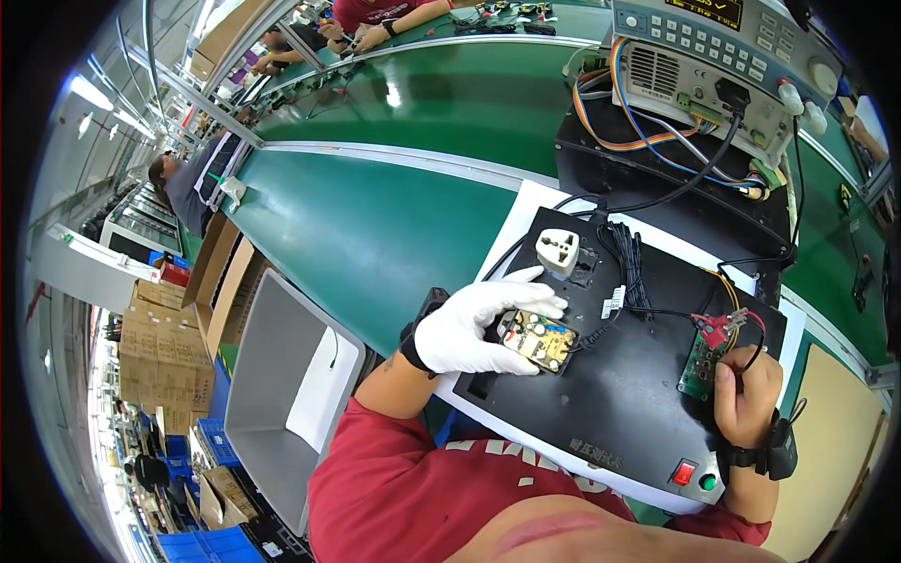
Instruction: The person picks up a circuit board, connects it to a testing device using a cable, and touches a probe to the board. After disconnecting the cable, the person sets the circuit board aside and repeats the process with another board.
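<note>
My left hand (479,324), in a white glove, grips an opened power adapter (540,340) whose circuit board and components face up. A coiled black cable (627,258) lies beyond the adapter. On the right, my bare right hand (748,399) is closed, its fingertips against a small green circuit board (696,371). Just above these fingers sit a red connector (715,330) and red and yellow wires. Whatever the right fingers pinch is hidden. Both rest over a black test box (572,413) carrying a white universal socket (557,250).
A red rocker switch (684,472) and a green button (708,481) are on the box's near right corner. Behind it stands a bench instrument (713,75) with ribbon cables. A grey bin (267,375) is at my left. Across the green bench, a co-worker's hands (361,38) handle small parts.
</note>
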### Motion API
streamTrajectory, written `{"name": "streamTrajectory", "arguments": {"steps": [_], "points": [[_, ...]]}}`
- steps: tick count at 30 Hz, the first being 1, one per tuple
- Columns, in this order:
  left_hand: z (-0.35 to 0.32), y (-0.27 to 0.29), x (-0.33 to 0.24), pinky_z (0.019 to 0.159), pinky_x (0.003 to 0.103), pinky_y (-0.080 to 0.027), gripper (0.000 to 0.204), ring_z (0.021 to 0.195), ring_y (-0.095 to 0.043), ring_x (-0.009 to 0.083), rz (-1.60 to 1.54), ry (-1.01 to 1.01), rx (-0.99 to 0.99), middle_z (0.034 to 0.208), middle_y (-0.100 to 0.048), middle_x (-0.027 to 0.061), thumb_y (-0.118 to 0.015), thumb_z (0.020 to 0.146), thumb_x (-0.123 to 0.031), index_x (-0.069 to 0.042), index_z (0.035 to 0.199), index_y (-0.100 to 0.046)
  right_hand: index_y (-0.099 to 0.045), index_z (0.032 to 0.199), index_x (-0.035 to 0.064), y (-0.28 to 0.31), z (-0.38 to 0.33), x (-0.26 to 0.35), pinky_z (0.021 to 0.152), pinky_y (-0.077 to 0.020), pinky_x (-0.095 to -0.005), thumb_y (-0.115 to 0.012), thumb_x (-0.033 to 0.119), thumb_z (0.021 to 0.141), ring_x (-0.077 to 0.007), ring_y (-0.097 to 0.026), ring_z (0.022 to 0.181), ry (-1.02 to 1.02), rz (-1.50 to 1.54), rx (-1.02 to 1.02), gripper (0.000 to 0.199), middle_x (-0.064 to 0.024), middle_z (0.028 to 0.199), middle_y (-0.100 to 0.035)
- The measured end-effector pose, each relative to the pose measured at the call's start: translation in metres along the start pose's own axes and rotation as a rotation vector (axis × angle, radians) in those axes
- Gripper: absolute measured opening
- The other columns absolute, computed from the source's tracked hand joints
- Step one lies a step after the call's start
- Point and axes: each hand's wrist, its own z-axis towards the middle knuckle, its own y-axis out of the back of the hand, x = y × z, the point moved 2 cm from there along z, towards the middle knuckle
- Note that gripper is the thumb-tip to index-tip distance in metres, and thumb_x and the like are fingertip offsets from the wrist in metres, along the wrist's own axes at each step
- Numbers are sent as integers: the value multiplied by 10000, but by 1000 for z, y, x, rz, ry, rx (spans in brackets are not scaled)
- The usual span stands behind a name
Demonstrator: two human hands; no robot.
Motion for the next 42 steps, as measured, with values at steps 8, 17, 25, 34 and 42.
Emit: {"name": "streamTrajectory", "arguments": {"steps": [8,17,25,34,42], "points": [[0,5,-7,1123,458,-159,688,1294,-371,334,230,-54,24,1146,-627,59,-855,585,-239,-57,1190,-583,-542,748,6,2,-4,0,499,-360,-384,-589,-30,697,-300,-496,521,87,-111,8,78,-119,638,-534],[-6,-3,-40,1107,476,-137,629,1098,-560,256,758,-236,-133,1003,-664,134,-805,647,-197,7,1188,-558,-488,773,4,14,-13,0,486,-386,-348,-459,122,929,-248,-495,527,105,92,-242,198,-102,632,-490],[-11,-16,-63,1078,530,-217,621,975,-622,226,731,-444,-415,1009,-650,82,-855,594,-137,-66,1137,-562,-469,745,90,93,-32,53,454,-306,-279,-458,388,957,-144,-397,479,201,688,-668,366,-15,605,-417],[-63,36,-83,1022,430,-371,805,1167,-520,278,197,-452,-557,1229,-551,190,-734,597,105,-9,1332,-427,-418,798,78,130,-10,91,382,-309,-221,-441,191,971,-74,-380,408,84,1210,-286,208,13,582,-375],[-18,230,-60,787,248,-467,612,899,-615,176,198,-266,-1230,1054,-630,163,-775,739,-146,84,1234,-498,-263,1363,-100,10,175,57,757,-510,-269,-534,123,907,-239,-610,965,-100,911,-176,575,-210,1153,-547]]}}
